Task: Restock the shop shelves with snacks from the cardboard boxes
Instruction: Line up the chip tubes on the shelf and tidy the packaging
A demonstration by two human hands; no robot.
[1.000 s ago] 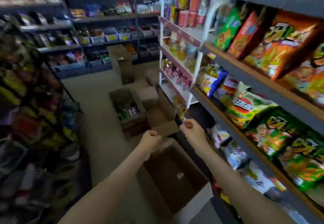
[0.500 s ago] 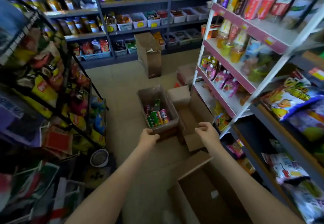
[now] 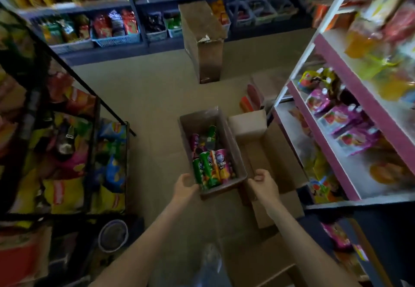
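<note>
On the floor [image 3: 146, 98] of the shop aisle stands an open cardboard box [image 3: 234, 152], in the middle of the view. Inside it are the snack cans [image 3: 210, 170]: green and purple tubes, some packed close together at the near end, a few others further back. Both bare arms reach forward to the near end of this box. The left hand [image 3: 185, 187] is at the near left corner, its fingers and thumb spread in a loose curve, half wide, and it holds nothing that I can see. It is just beside the green cans, but whether it touches the box I cannot tell. The right hand [image 3: 263, 184] is at the near right corner with its fingers curled downward; whether they grip the rim or are only close to it, the picture does not show. Just beside the first box, on its right, lies a second box [image 3: 269, 152], open with its flaps out. A tall box [image 3: 206, 46] stands upright further back, in front of the back shelves [image 3: 157, 0] with baskets [image 3: 116, 40] of packets. On the right rises a white and pink shelf [image 3: 330, 154] with fruit pouches [image 3: 345, 127] on it. On the left a black wire rack [image 3: 96, 152] carries chip bags [image 3: 62, 194], and a round container [image 3: 113, 235] sits low near its foot.
</note>
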